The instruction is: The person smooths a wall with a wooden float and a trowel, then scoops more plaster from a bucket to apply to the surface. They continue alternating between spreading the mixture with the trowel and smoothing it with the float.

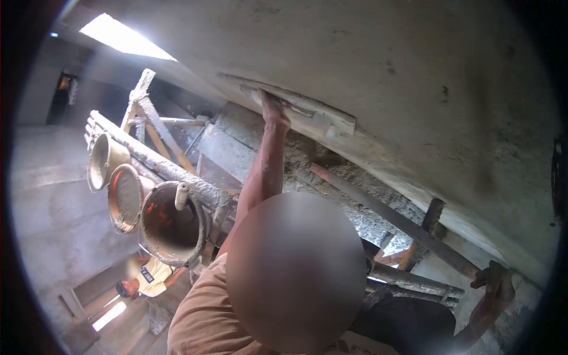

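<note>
My left hand [273,109] is raised against the plastered surface [414,65], its fingers closed round the handle of a long plastering float [331,116]. The float's blade lies flat on that surface, at a slant. At the far right my right hand [498,285] is closed at the lower end of a long wooden bar [393,219], close to the surface. The bar slants up and left to a reddish end. A round blur covers the middle bottom of the view, beside a tan shirt sleeve [198,296].
Mortar-crusted buckets [171,225] stand in a row beside scaffold poles [148,151] on the left. Rough wooden braces [157,130] rise behind them. A person in a yellow shirt [152,277] is at lower left. More poles [414,281] lie at lower right.
</note>
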{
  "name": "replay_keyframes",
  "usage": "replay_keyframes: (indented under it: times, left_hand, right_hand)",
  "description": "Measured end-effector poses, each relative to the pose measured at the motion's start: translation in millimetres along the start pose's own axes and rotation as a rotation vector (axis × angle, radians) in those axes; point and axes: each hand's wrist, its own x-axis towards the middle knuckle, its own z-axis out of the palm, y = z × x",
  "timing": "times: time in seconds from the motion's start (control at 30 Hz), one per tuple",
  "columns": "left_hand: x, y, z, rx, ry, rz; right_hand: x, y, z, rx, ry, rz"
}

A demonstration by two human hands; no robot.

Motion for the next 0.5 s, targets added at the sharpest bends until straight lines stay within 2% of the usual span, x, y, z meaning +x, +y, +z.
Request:
replay_keyframes:
  times: [0.03, 0.07, 0.13, 0.23, 0.3, 0.37, 0.4, 0.5]
  left_hand:
    - [-13.0, -5.0, 7.4, -0.018, -0.068, -0.021]
    - [-28.3, -20.3, 20.6, 0.009, -0.024, 0.029]
    - [-62.1, -35.3, 39.1, 0.005, -0.052, -0.015]
    - [-92.5, -33.6, 90.5, -0.013, -0.008, 0.04]
    - [-107.7, -12.9, 108.3, 0.024, 0.019, 0.074]
    - [-107.5, 23.1, 127.6, 0.108, -0.012, 0.094]
    - [-108.7, 44.1, 144.9, 0.096, 0.041, 0.113]
    - [-79.3, 91.7, 133.7, 0.134, -0.096, 0.1]
  right_hand:
    - [1.2, -4.1, 3.5, 0.041, 0.009, -0.004]
    - [2.4, -8.7, 7.1, 0.082, 0.019, -0.009]
    - [5.5, -16.5, 15.3, 0.128, 0.027, 0.041]
    - [6.8, -15.9, 19.8, 0.197, -0.025, 0.008]
    - [-0.1, 22.9, 13.2, 0.37, 0.052, 0.174]
    - [5.4, -3.9, 25.7, 0.299, 0.068, 0.073]
    - [6.8, -11.9, 29.6, 0.335, 0.047, -0.018]
    - [4.4, -31.1, 14.1, 0.328, -0.058, 0.002]
